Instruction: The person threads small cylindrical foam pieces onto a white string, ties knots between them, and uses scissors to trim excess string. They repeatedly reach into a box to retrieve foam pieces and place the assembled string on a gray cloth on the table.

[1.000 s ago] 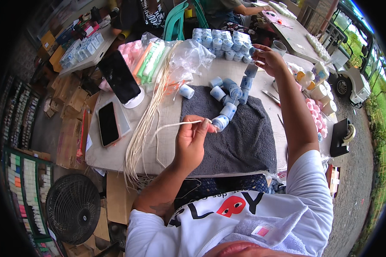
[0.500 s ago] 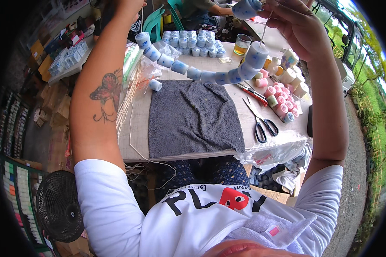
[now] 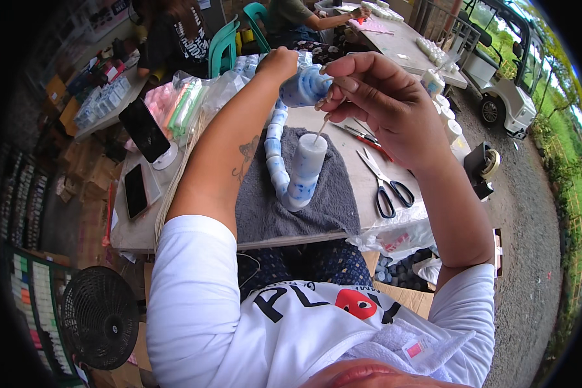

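My left hand [image 3: 280, 63] is closed beside a blue-and-white cylindrical piece [image 3: 298, 89]; its fingertips are hidden, so what it grips does not show. At that piece's right end, the fingers of my right hand [image 3: 389, 100] are pinched around a thin pale cord [image 3: 322, 127], fingertips touching the piece. Downward, the cord enters the top of an upright white cylinder [image 3: 310, 155]. Below it, a strung chain of blue-marbled cylinders [image 3: 275, 150] curves in a U over a dark grey towel [image 3: 333, 204].
Scissors [image 3: 382, 184] lie open-bladed right of the towel, near red-handled pliers [image 3: 376, 147]. Phones [image 3: 136, 191], a phone on a stand [image 3: 143, 129] and bundled cords [image 3: 181, 171] occupy the table's left. A fan [image 3: 100, 317] stands lower left. Two people sit beyond, near green chairs [image 3: 223, 48].
Both hands have come down and closer together, the left moving right. The chain, stretched above the table before, now hangs in a narrow U over the towel. The view has shifted as well.
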